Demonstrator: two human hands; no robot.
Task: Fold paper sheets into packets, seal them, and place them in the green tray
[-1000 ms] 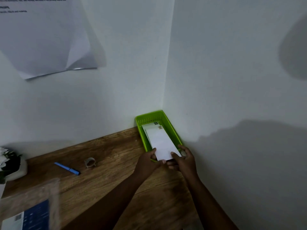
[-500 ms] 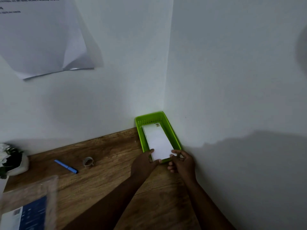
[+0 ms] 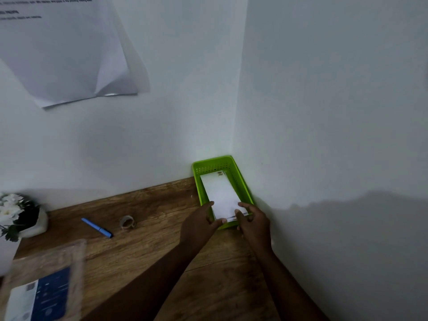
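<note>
The green tray sits on the wooden tabletop in the corner where two white walls meet, and a white folded packet lies inside it on top of other packets. The left hand and the right hand each pinch a near corner of the packet, thumbs on top and fingers curled under its edge. Further left on the tabletop lie a blue pen and a roll of tape, well apart from the tray.
</note>
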